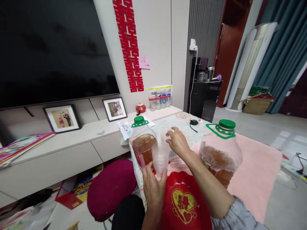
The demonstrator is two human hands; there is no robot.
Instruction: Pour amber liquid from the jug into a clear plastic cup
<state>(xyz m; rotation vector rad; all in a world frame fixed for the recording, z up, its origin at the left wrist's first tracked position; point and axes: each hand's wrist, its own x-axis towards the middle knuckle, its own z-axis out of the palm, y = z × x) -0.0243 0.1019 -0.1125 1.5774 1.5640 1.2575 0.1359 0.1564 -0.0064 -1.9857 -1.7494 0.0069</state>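
My left hand (pixel 154 185) is wrapped round the lower part of a stack of clear plastic cups (pixel 160 158), held upright. Just above and to the right of the stack, the curved fingers of my right hand (pixel 177 142) are at the side of a faint, see-through plastic cup (pixel 164 135); its outline is hard to make out. Behind the stack on the left stands a large clear jug (pixel 144 147) of brown liquid with a green cap. A second such jug (pixel 220 153) is right of my right forearm. Below my hands lies a red tray (pixel 172 188) with a gold heart.
A pink cloth (pixel 256 166) covers the table, with a black tape measure (pixel 193 122) farther back. A maroon stool (pixel 112 188) stands at the left. Framed photos (pixel 62 118) and lidded jars (pixel 158 103) line the white cabinet.
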